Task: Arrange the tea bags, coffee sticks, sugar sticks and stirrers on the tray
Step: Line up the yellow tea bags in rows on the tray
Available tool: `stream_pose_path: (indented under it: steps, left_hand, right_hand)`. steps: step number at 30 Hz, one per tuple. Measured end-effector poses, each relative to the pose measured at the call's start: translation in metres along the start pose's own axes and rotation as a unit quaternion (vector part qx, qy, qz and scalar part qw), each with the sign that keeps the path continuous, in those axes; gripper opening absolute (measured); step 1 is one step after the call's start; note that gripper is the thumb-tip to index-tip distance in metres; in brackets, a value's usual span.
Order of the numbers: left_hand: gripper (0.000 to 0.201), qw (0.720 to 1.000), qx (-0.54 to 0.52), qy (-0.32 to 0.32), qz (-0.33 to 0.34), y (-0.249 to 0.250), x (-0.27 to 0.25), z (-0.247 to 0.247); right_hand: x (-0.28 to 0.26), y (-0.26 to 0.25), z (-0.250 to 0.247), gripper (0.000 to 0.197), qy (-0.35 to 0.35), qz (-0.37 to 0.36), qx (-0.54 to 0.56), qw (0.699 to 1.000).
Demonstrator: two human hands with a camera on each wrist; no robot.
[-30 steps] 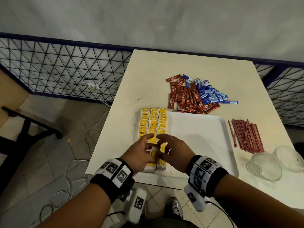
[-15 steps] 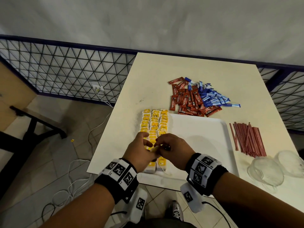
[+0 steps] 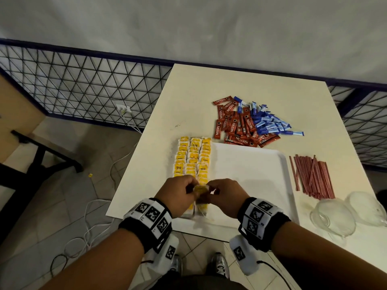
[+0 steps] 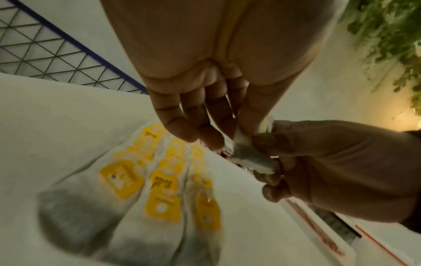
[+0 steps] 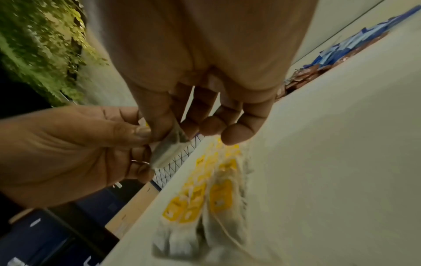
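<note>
Both hands pinch one tea bag (image 3: pixel 200 189) above the near left end of the tray (image 3: pixel 249 174): left hand (image 3: pixel 178 195), right hand (image 3: pixel 227 197). Tea bag rows (image 3: pixel 192 158) fill the tray's left edge; the rest lies bare. Coffee sticks (image 3: pixel 236 126), sugar sticks (image 3: pixel 270 122), stirrers (image 3: pixel 312 176) and glass cups (image 3: pixel 335 218) sit on the table (image 3: pixel 188 97) around it.

Both forearms are reaching forward, wrists close together, and the left hand (image 3: pixel 178 194) and right hand (image 3: pixel 227 197) are meeting fingertip to fingertip, each pinching with thumb and forefinger while the other fingers are hanging loosely curled.
</note>
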State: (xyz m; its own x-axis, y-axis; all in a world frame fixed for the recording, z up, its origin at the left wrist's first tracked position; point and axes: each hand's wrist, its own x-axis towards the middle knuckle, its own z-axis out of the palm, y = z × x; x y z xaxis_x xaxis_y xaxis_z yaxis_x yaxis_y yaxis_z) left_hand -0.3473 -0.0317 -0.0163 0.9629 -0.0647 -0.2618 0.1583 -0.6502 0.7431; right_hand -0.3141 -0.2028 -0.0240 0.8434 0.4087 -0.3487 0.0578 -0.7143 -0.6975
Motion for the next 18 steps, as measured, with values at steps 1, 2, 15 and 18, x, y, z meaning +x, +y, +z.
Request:
stream_pose_path:
  steps: [1,2,15,18]
  left_hand:
    - [0.010,1.000,0.010,-0.009,-0.006,-0.004,-0.001,0.004]
    - [0.010,1.000,0.011,-0.014,-0.011,-0.008,-0.001,0.007]
    - [0.008,0.990,0.086,0.004,-0.109,-0.048,-0.003,-0.001]
    - [0.008,0.991,0.086,0.005,-0.105,-0.050,-0.004,-0.003]
  right_hand:
    - [-0.001,0.005,0.003,0.024,-0.012,0.009,-0.013,1.000]
    - [-0.001,0.009,0.006,0.025,-0.026,0.014,-0.043,0.999]
    - [0.002,0.021,0.038,0.005,-0.058,0.104,-0.118,0.986]
    - [0.000,0.025,0.044,0.005,-0.037,0.121,-0.118,0.985]
